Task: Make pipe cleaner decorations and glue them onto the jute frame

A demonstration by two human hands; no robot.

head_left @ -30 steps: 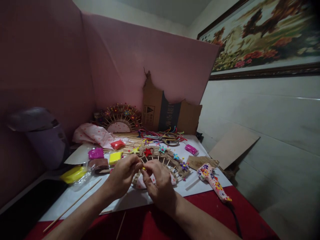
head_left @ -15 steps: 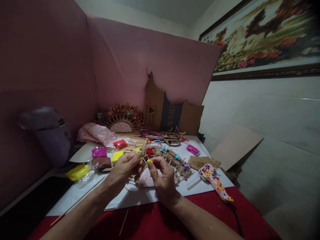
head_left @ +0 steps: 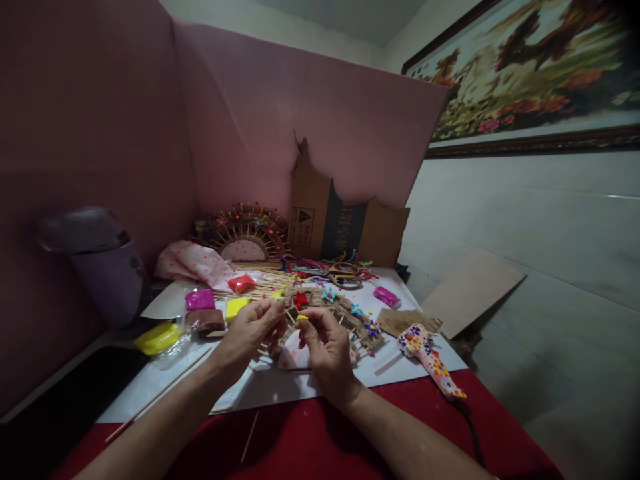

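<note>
A small piece of yellow clay (head_left: 302, 318) is pinched between the thumb and fingertips of my right hand (head_left: 327, 347). Close beside it, my left hand (head_left: 257, 327) is closed in a pinch; whatever lies between its fingertips is too small to make out. Behind and below both hands lies a fan-shaped craft piece of twine and sticks (head_left: 345, 313). A red clay star (head_left: 300, 299), a turquoise flower (head_left: 330, 294) and a purple flower (head_left: 371, 328) sit along its curved band. My hands partly cover its spotted cloth centre (head_left: 295, 353).
Packs of yellow clay (head_left: 159, 339), magenta clay (head_left: 199, 299) and red clay (head_left: 241, 284) lie left. Scissors (head_left: 345, 275) rest behind. At right is a flower-patterned glue gun (head_left: 430, 360) with a cord. A finished fan (head_left: 243, 233) and torn cardboard (head_left: 310, 220) stand at the back.
The view has shifted slightly. Both hands stay close together in nearly the same place. A yellow bit seen earlier at my left fingertips no longer shows clearly.
</note>
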